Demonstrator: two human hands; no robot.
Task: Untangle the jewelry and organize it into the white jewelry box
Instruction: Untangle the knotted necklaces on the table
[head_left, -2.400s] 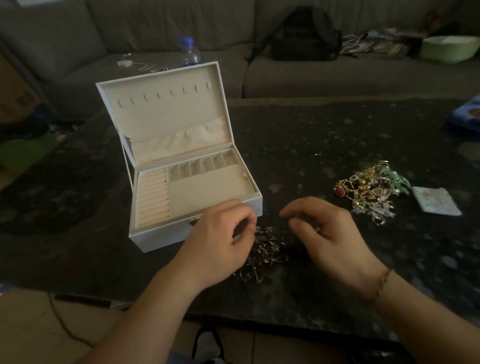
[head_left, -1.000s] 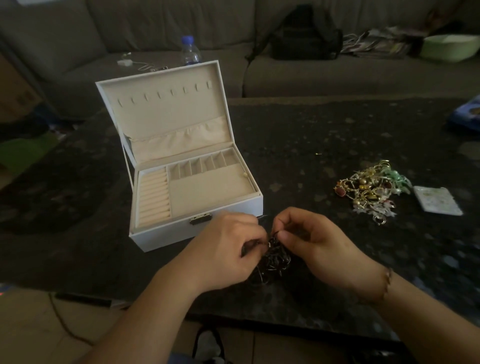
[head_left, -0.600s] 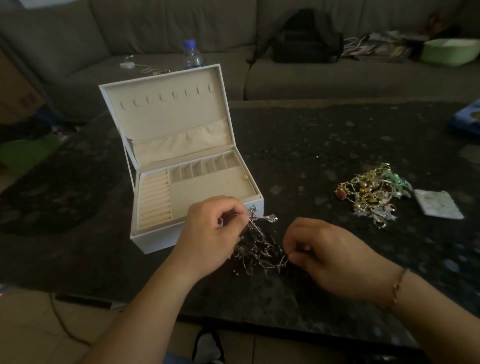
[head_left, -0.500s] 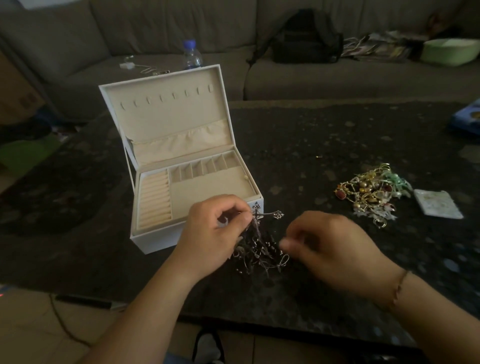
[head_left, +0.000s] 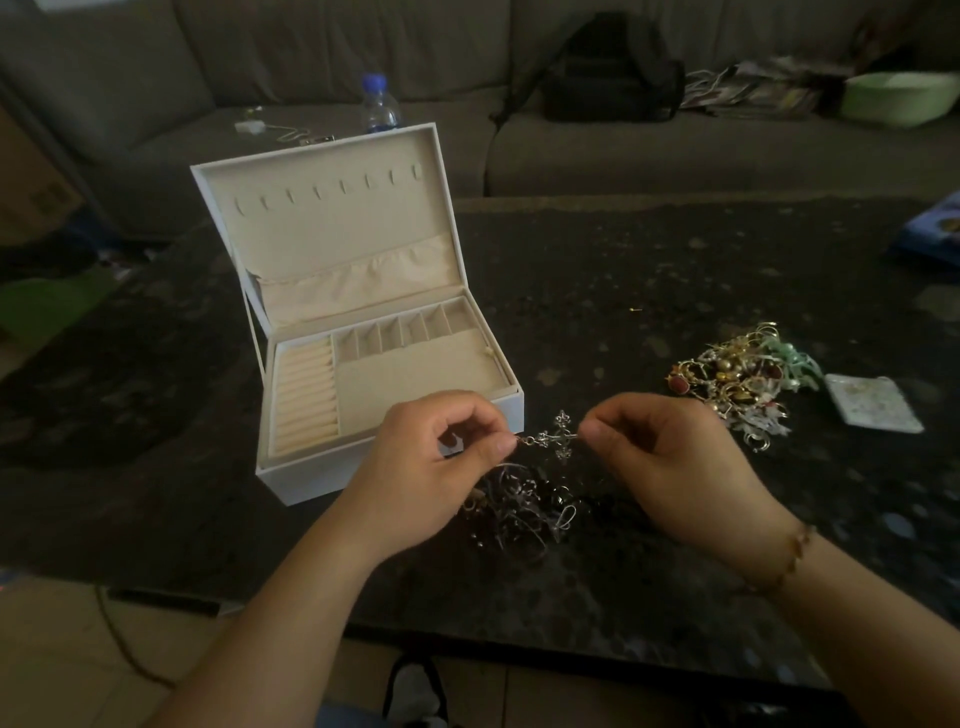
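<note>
A white jewelry box (head_left: 291, 470) stands open on the dark table, its cream compartments showing a single small pearl-like piece at the right wall. Just in front of its right corner my left hand (head_left: 431, 467) pinches the chain end of a silver cross pendant (head_left: 558, 439), and my right hand (head_left: 670, 457) pinches the cross's other tip. The cross is held level between them. Below it lies a tangled clump of silver jewelry (head_left: 524, 506) on the table. A second pile of gold and coloured jewelry (head_left: 737, 384) lies to the right.
A small white packet (head_left: 872, 402) lies right of the coloured pile, and a blue item (head_left: 930, 234) sits at the table's far right edge. Behind the table is a grey sofa with a water bottle (head_left: 379, 106), a black backpack (head_left: 613, 73) and a green bowl (head_left: 898, 96).
My hands lifted the cross pendant out of the silver tangle. My right hand moved up from the clump and took hold of the cross's free tip.
</note>
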